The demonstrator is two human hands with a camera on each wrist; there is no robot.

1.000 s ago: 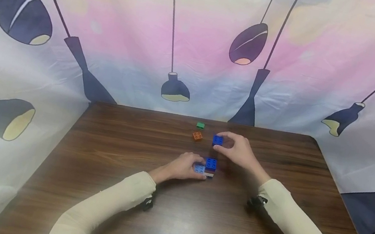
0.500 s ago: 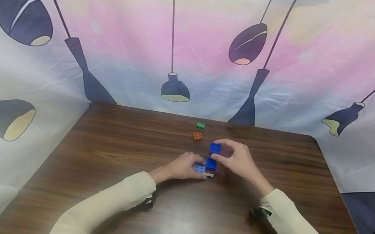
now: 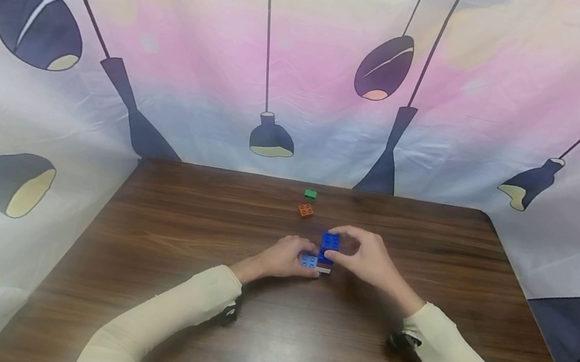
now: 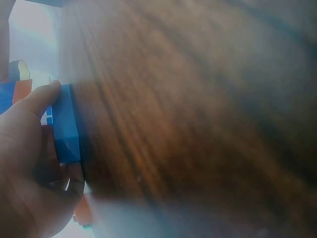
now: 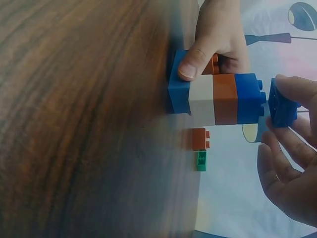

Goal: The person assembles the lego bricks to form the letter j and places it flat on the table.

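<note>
Head view: blue, four-studded brick [image 3: 331,241]

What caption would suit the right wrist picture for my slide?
Right hand holds a blue block above a stack that the left hand grips low down.

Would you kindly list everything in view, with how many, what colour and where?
Table: 1, brown, under everything
Backdrop cloth: count unclear, pale multicoloured with dark printed lamps, around table
Green toy brick: 1, green, table's far side
Loose brick: 1, orange, just nearer
Base brick: 1, lighter blue, on table
White brick: 1, white, on base
Middle brick: 1, orange, on white
Upper brick: 1, dark blue, on middle
Orange piece: 1, orange, beside white brick, mostly hidden
Held brick: 1, dark blue, just above upper
Sleeves: 2, cream, on arms
Hands: 2, bare, left gripping base, right pinching held brick
</note>
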